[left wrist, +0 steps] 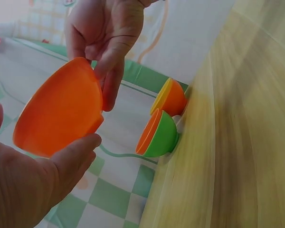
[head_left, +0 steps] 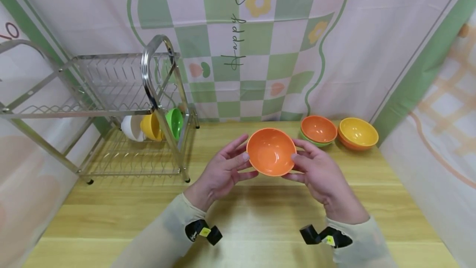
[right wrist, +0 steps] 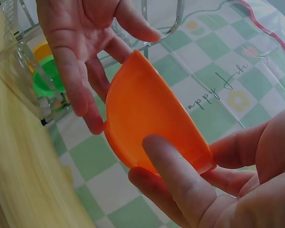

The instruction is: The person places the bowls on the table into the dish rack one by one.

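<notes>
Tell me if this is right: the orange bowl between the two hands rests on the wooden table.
Not resting: the orange bowl is held up clear of the wooden table, as the left wrist view shows. It is between the left hand and right hand.

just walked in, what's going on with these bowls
A person's right grip holds an orange bowl above the table, the left grip at its other side. A green-and-orange nested pair and orange-and-yellow pair stand at right. A white bowl, yellow bowl and green bowl sit on the lower tier of the metal rack.
</notes>
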Demonstrator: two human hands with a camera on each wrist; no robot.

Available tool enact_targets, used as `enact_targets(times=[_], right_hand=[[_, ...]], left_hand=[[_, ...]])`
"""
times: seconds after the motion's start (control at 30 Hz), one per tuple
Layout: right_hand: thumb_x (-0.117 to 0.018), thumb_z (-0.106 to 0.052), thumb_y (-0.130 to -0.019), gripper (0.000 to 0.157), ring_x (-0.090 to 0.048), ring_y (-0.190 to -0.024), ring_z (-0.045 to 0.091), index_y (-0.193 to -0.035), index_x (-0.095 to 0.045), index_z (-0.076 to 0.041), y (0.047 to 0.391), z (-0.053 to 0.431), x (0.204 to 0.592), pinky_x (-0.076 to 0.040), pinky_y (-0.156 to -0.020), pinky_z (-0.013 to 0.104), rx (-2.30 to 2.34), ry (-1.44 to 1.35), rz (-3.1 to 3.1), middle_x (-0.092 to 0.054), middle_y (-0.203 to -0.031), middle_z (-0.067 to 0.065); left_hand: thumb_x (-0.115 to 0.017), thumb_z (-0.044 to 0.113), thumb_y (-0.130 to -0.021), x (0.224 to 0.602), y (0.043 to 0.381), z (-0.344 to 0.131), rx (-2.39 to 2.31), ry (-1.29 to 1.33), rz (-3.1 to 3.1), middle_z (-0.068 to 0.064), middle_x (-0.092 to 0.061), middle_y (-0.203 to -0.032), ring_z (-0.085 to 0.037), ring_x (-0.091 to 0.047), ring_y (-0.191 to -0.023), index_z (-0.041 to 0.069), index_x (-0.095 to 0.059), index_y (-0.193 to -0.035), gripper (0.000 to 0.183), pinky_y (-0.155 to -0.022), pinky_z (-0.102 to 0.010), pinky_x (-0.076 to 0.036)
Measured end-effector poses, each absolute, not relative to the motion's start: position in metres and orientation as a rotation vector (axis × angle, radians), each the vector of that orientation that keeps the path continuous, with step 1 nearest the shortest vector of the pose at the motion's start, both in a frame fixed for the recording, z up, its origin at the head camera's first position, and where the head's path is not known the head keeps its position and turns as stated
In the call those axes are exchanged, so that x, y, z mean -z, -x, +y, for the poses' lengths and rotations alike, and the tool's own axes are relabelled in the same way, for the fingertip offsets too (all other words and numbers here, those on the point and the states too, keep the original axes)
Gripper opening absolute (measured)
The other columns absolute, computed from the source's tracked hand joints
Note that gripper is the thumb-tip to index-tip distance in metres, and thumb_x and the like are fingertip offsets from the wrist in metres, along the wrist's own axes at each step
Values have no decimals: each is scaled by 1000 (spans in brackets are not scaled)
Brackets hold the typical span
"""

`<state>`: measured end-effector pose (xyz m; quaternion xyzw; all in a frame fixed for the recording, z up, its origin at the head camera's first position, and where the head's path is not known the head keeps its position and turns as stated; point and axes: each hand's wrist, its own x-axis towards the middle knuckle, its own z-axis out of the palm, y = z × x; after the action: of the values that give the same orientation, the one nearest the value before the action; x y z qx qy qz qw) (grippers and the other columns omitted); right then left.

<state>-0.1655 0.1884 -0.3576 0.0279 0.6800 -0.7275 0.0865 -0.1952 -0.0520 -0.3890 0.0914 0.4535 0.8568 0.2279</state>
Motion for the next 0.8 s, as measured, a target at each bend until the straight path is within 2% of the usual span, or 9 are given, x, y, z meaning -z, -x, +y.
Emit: enact_targets(times=[0.3,0.53,0.8], right_hand=[[-44,-2,-104,51,-66,-103,30,-153,-32,-3,166,185,359,-57,-83,46,2185,-61,1993,-42,-138,30],[-46,-4,-104,49,-66,-102,31,-151,-34,-3,165,183,359,-56,-84,46,2163,-54,1991,-45,-132,30],[-47,-5,-104,49,-67,-100,33,-151,-34,-3,163,180,358,-56,-84,45,2143,-38,1968,-46,-131,30]], left_hand=[[-58,-2,-99,392,198,-53,-2399,-256,1255,-13,-39,-150,-38,-54,-123,14,-42,-152,58,-96,-59,-45],[-58,-9,-95,392,197,-55,-2416,-312,1314,-10,-36,-153,-40,-51,-125,9,-44,-151,60,-89,-52,-53],[-59,-13,-93,392,195,-55,-2423,-345,1307,-13,-36,-151,-39,-51,-126,9,-43,-151,64,-88,-46,-54]])
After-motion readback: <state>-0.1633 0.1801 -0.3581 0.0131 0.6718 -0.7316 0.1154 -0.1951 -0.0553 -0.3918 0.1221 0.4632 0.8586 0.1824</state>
